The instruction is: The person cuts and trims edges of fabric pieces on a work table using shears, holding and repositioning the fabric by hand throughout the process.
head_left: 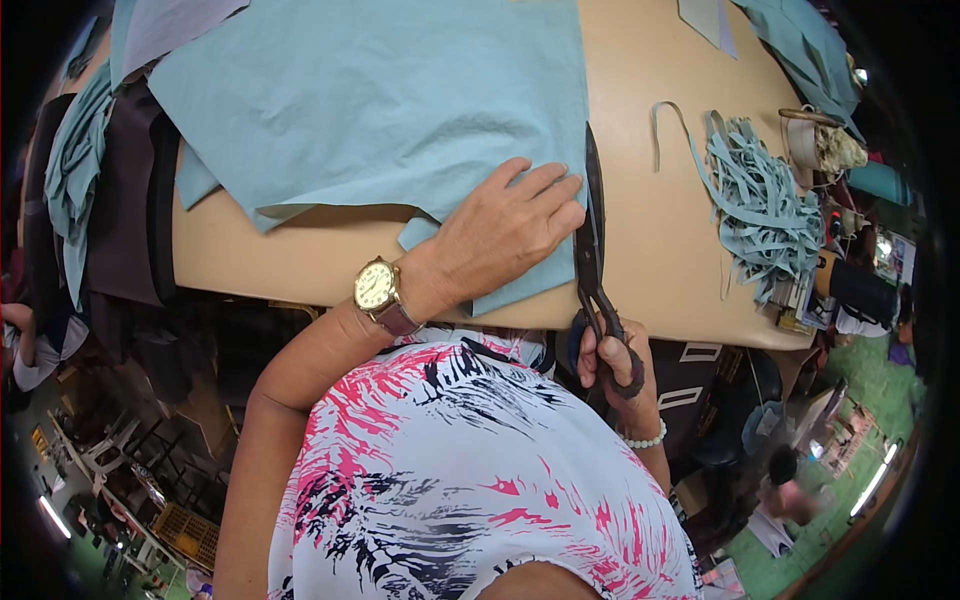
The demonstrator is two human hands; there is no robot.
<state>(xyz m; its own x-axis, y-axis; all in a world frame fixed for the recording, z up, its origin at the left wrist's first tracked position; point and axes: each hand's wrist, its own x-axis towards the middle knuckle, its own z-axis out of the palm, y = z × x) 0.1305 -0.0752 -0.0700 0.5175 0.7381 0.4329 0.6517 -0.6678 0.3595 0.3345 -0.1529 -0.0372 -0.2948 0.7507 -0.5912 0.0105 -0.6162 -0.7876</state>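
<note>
Light blue-green fabric (370,110) lies spread on the tan table (640,60), its right edge running along a pair of dark scissors (591,250). My left hand (510,225) rests palm down on the fabric near that edge, fingers spread a little and pointing at the blades. At the table's front edge my right hand (615,360) is wrapped round the scissor handles. The blades point away from me along the fabric edge; whether cloth lies between them cannot be made out.
A tangled heap of thin blue-green strips (765,205) lies at the right, with a basket-like container (812,145) beyond it. Dark fabric (125,190) hangs over the left edge. A blurred person (790,500) is at the lower right.
</note>
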